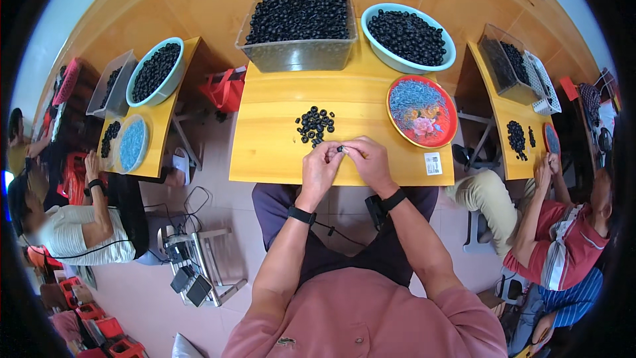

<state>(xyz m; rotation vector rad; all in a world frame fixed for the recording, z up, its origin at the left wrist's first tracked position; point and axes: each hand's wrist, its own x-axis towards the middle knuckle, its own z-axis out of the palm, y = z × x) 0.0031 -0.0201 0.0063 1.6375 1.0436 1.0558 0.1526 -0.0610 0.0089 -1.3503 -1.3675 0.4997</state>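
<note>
My left hand (319,164) and my right hand (370,162) meet at the near edge of the yellow table, thumbs and fingers pinched together. Between their fingertips shows a small black part (341,149), mostly hidden; its exact shape is too small to tell. Just beyond my left hand lies a loose pile of small black ring-shaped pieces (315,123). To the right of my right hand sits a red round tray (425,134) with a flower print, holding many thin bluish, clear pieces (416,96).
At the table's back stand a clear plastic bin (298,56) and a light-blue basin (405,65), both full of black pieces. A white label (433,164) is on the near right corner. People work at yellow tables (165,119) on both sides. A metal stool (211,262) stands left.
</note>
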